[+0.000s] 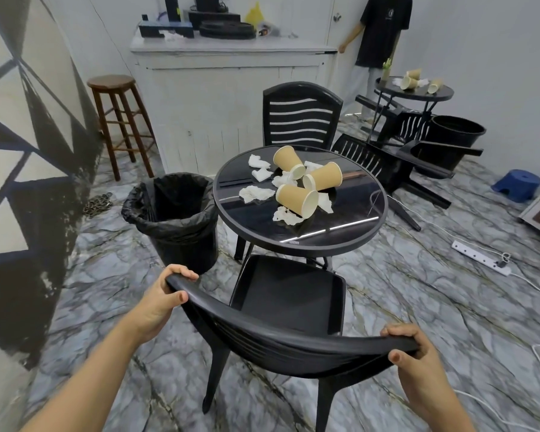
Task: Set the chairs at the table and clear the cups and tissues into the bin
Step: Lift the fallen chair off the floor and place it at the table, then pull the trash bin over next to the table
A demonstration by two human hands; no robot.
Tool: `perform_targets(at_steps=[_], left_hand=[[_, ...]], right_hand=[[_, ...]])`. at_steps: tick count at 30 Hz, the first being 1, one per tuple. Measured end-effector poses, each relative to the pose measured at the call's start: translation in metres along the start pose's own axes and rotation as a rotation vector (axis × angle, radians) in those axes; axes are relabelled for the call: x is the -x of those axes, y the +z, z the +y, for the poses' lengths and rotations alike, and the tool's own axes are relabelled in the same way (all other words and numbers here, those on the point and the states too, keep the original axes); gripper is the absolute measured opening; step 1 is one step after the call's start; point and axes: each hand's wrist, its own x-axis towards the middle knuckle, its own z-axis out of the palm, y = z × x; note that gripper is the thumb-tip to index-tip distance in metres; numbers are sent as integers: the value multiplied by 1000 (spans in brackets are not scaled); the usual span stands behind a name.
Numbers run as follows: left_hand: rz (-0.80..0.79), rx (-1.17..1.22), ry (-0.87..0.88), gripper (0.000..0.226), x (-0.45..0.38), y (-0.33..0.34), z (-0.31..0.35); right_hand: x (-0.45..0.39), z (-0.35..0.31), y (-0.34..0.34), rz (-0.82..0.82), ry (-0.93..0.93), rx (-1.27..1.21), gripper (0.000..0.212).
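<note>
A black plastic chair point(289, 299) stands in front of me, its seat edge under the round black table point(340, 241). My left hand point(166, 299) grips the left end of its backrest and my right hand point(413, 358) grips the right end. Three tan paper cups point(296, 199) lie tipped on the table among several crumpled white tissues point(256, 193). A black bin point(175, 213) lined with a black bag stands left of the table. A second black chair point(301, 116) stands upright at the table's far side.
Two overturned black chairs point(396, 163) lie right of the table. A second small table point(413, 92) with cups stands at the back right beside a black tub point(457, 130). A person point(378, 35) stands by the white cabinet. A wooden stool point(113, 110), blue stool point(516, 183) and power strip point(480, 257) occupy the floor.
</note>
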Motion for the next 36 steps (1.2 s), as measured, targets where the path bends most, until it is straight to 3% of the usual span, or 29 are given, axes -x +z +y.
perform_targets(at_steps=[4,8,14,17,19,24,27,30,36], left_hand=[[0,0,-2,81,1,-1,-1],[-25,-52,-42,78,2,-3,3],[-28,-161,-116,87,8,-3,13],[-17,-220,-134,64,13,-3,23],[3,-257,-133,61,19,-6,28],[143,-322,-131,54,49,-31,37],[310,-590,-145,41,72,-56,38],[465,-928,-181,49,100,-80,38],[614,-1337,-353,69,154,-112,38]], right_hand=[[2,-2,-3,-31,3,106,46],[6,-18,-8,-116,-26,318,20],[-1,-68,9,-307,79,615,26],[-14,-83,48,-313,0,781,21],[-27,-85,88,-335,-129,896,25],[-46,-68,210,-612,-329,990,39],[-44,-55,284,-790,-490,1030,54],[-35,-36,349,-959,-646,1119,65],[-16,22,422,-1283,-559,1359,74]])
